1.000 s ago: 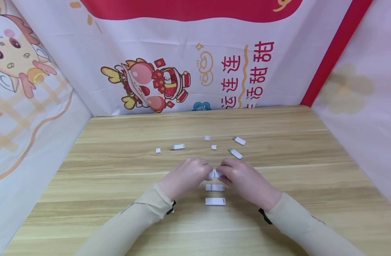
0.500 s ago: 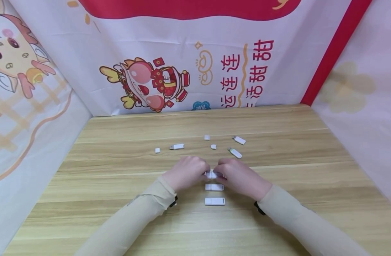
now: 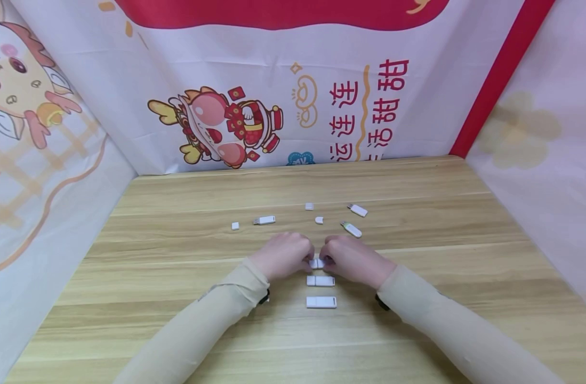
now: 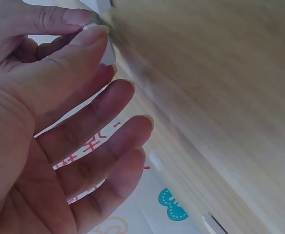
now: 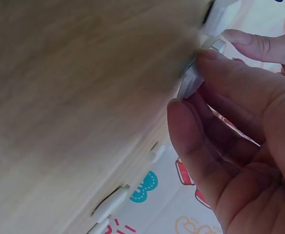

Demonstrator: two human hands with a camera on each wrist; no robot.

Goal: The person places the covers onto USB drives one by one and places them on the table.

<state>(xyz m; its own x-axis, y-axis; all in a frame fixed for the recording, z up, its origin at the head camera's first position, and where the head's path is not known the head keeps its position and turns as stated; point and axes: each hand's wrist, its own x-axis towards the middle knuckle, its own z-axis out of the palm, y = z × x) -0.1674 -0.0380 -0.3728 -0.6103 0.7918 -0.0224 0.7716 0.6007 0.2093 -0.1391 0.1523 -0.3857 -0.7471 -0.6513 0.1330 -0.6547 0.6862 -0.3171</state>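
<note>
Held white stick: I am holding the held white stick [image 3: 316, 263] just beyond the middle stick [image 3: 320, 281], which is lying beyond the near stick [image 3: 321, 302]; it is sitting slightly further left and nearer me than a second ago.
Seam: a line is showing between my fingertips; I am judging cap and body to be meeting, so the joining is probably near its end; whether they are fully seated I cannot tell.
Left hand: my left hand [image 3: 282, 257] is pinching the stick's left end between thumb and forefinger; the other fingers are spreading loosely, a little bent.
Right hand: my right hand [image 3: 354, 260] is pinching the right end, narrow like the left.
Sleeves: both cuffs are sitting further inward than before; my forearms are slanting in from the lower corners, knuckles uppermost.
Still loose: beyond my hands, the left bare stick [image 3: 265, 220], the far bare stick [image 3: 358, 210] and the green-trimmed stick [image 3: 352, 230] are lying uncapped; the left cap [image 3: 235, 226], far cap [image 3: 309, 206] and rounded cap [image 3: 319, 220] are lying apart, unmoved.
</note>
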